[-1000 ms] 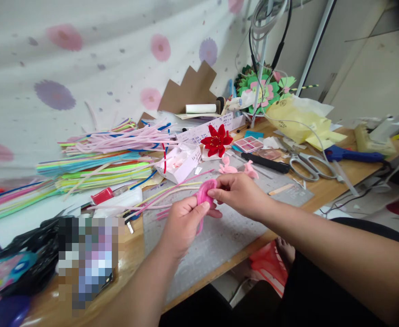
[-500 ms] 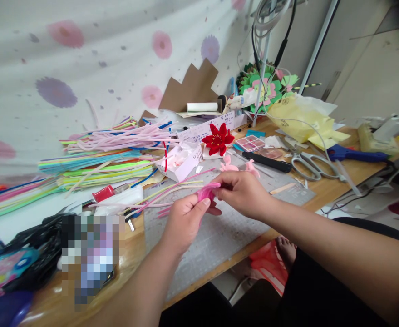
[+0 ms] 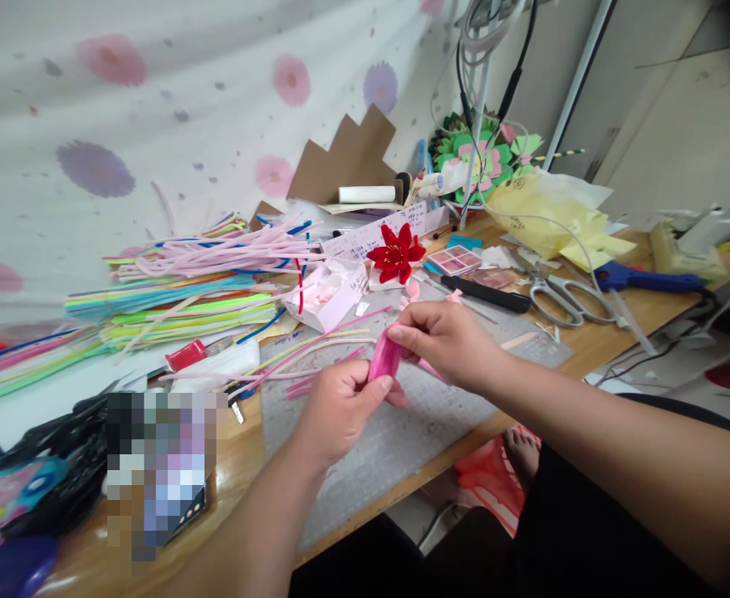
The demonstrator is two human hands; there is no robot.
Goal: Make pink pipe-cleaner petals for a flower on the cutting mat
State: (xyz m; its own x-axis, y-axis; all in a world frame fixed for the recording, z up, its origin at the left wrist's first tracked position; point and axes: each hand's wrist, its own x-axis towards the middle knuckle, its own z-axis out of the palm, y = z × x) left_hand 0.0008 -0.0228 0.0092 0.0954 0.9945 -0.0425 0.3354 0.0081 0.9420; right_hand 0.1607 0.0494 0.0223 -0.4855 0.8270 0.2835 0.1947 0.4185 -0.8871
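A bright pink petal-like piece [image 3: 385,357] is held up between both hands over the grey cutting mat [image 3: 365,453]. My left hand [image 3: 343,407] pinches its lower end between thumb and fingers. The upper end is gripped by the thumb and forefinger of my right hand [image 3: 443,342]. Several pink stems [image 3: 302,384] lie on the mat just left of the hands. Behind the right hand sit small light pink shaped pieces [image 3: 412,292], partly hidden. A red flower [image 3: 397,253] stands at the mat's back edge.
Bundles of coloured pipe cleaners [image 3: 183,303] cover the left back. A small white box [image 3: 327,295] stands beside them. Scissors [image 3: 567,301], a black-handled tool [image 3: 486,293] and a blue glue gun [image 3: 644,278] lie at right. A black bag [image 3: 59,448] is at front left.
The pink piece now stands more upright, showing its broad side between the hands. My right hand has shifted slightly, covering more of the light pink pieces behind. The view has moved a little.
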